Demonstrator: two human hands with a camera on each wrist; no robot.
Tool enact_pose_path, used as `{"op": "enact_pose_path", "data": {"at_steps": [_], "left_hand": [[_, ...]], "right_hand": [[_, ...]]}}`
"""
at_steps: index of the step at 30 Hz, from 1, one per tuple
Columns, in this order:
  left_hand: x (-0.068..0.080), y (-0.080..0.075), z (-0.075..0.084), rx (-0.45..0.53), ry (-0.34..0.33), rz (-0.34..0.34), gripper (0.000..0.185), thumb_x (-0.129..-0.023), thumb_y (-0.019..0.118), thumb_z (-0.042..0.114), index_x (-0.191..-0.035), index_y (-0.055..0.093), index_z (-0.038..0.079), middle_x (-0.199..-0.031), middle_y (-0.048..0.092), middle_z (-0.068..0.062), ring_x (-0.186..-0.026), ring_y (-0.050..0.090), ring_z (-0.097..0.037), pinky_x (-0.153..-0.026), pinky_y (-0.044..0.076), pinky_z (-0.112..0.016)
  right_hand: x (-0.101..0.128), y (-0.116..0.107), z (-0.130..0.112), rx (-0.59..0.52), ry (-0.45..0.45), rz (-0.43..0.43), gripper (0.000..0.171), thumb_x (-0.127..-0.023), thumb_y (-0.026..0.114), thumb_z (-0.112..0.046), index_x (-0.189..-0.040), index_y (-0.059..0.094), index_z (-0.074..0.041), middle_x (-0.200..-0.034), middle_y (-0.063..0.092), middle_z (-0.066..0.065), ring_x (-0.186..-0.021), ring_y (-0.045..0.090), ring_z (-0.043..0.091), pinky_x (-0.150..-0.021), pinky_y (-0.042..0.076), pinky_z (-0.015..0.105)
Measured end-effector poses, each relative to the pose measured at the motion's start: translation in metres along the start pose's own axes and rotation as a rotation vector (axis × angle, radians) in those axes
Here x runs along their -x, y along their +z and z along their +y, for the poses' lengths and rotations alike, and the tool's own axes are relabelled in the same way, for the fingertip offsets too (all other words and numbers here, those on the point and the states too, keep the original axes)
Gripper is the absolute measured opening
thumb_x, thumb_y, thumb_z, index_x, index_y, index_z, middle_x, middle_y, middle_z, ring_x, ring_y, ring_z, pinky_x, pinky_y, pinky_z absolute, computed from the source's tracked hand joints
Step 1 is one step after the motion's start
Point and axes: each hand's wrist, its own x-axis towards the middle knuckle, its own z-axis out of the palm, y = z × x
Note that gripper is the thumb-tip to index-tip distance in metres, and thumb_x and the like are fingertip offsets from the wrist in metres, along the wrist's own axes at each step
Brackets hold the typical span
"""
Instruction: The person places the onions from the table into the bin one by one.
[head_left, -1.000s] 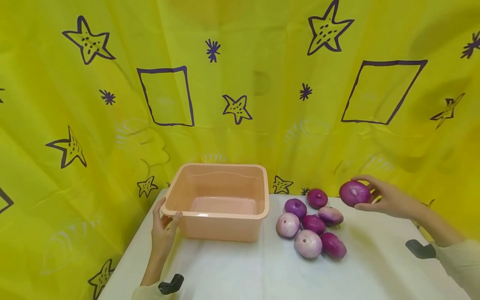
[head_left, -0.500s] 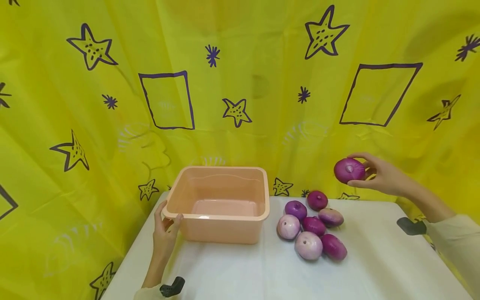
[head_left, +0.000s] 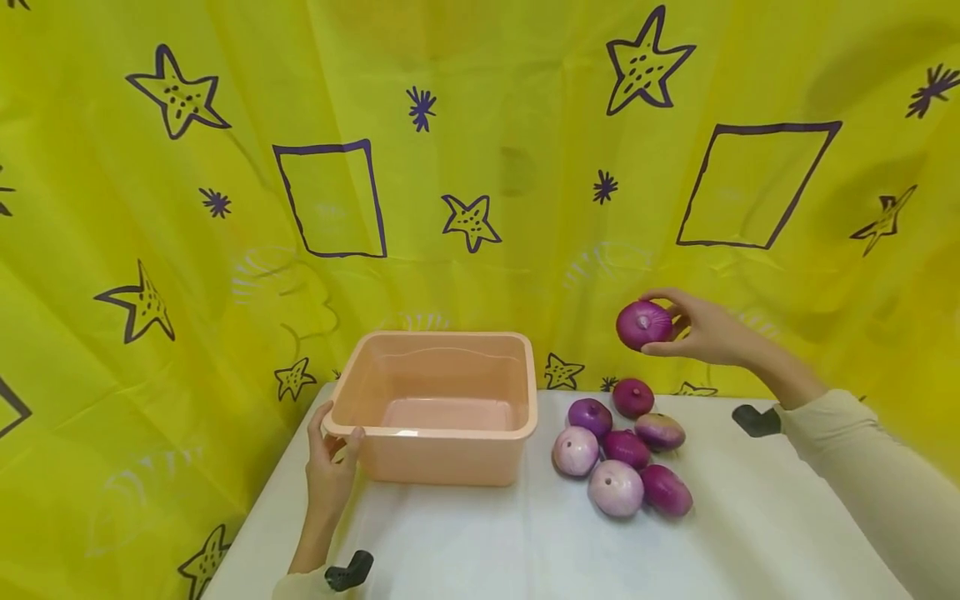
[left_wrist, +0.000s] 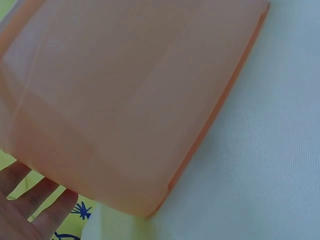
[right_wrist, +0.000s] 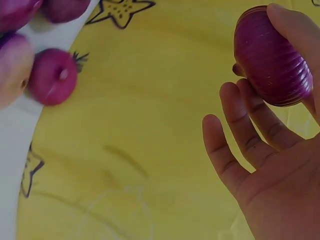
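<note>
— Since a second ago, what has moved?
— Right hand point(head_left: 705, 333), fingers curled around the round purple onion point(head_left: 643, 324), is higher and leftward; the empty peach plastic tub point(head_left: 435, 408), its corner gripped by the left hand point(head_left: 330, 467), lies down-left.

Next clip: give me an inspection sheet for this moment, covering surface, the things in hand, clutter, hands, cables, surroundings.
Surface: white table, covered with a cloth, no spills seen.
Things in hand: held onion, purple, lifted in the air above the pile; peach tub, upright with nothing in it, on the table's left part.
Clutter: six loose onions bunched on the table right of the tub, some dark purple, some pale.
Hands: right hand grips the held onion with fingers and thumb; left hand holds the tub's near left corner at the rim.
Cables: nothing seen.
Surroundings: yellow curtain with purple stars and squares behind and beside the table.
</note>
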Motion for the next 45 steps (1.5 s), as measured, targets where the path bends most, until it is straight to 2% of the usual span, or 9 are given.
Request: {"op": "enact_pose_path", "data": {"at_steps": [9,17,25,32,37,45], "left_hand": [[-0.001,0.003,-0.003,-0.011,0.010,0.020,0.069,-0.103,0.062,0.025,-0.161,0.024,0.028,-0.159,0.041,-0.015,-0.121,0.058,-0.036,-0.081,0.049,-0.009],[0.000,0.002,-0.004,-0.011,0.022,0.016,0.070,-0.103,0.062,0.022,-0.161,0.023,0.025,-0.159,0.042,-0.018,-0.121,0.058,-0.037,-0.080,0.048,-0.008],[-0.001,0.004,-0.005,-0.016,0.052,0.033,0.069,-0.102,0.062,0.020,-0.161,0.025,0.024,-0.156,0.045,-0.020,-0.117,0.060,-0.038,-0.077,0.050,-0.010],[0.000,0.004,-0.005,-0.027,0.043,0.050,0.068,-0.103,0.062,0.021,-0.160,0.026,0.027,-0.156,0.046,-0.018,-0.116,0.060,-0.036,-0.076,0.051,-0.011],[0.000,0.004,-0.006,-0.029,0.031,0.048,0.068,-0.103,0.062,0.023,-0.160,0.026,0.028,-0.159,0.043,-0.015,-0.117,0.060,-0.034,-0.078,0.051,-0.012],[-0.001,0.004,-0.006,-0.047,0.035,0.043,0.070,-0.102,0.063,0.023,-0.161,0.025,0.026,-0.160,0.041,-0.014,-0.117,0.059,-0.032,-0.082,0.051,-0.015]], "right_hand": [[-0.062,0.036,-0.040,-0.081,-0.138,-0.025,0.071,-0.083,0.087,-0.031,-0.142,0.050,-0.013,-0.114,0.066,0.013,-0.094,0.067,0.025,-0.080,0.058,0.036],[-0.104,0.073,-0.074,-0.146,-0.192,-0.084,0.073,-0.080,0.090,-0.025,-0.140,0.050,-0.011,-0.111,0.066,0.015,-0.085,0.069,0.025,-0.079,0.059,0.036],[-0.134,0.104,-0.103,-0.128,-0.210,-0.143,0.072,-0.079,0.090,-0.030,-0.139,0.052,-0.014,-0.113,0.066,0.013,-0.092,0.068,0.027,-0.084,0.059,0.037],[-0.157,0.136,-0.125,-0.158,-0.239,-0.210,0.068,-0.080,0.089,-0.029,-0.136,0.053,-0.014,-0.119,0.065,0.012,-0.103,0.065,0.027,-0.089,0.058,0.035],[-0.166,0.153,-0.138,-0.160,-0.216,-0.251,0.068,-0.080,0.089,-0.031,-0.135,0.053,-0.016,-0.118,0.065,0.012,-0.103,0.065,0.026,-0.089,0.057,0.033],[-0.172,0.169,-0.147,-0.211,-0.207,-0.287,0.066,-0.080,0.089,-0.027,-0.134,0.054,-0.015,-0.111,0.067,0.012,-0.097,0.066,0.026,-0.087,0.058,0.032]]}}
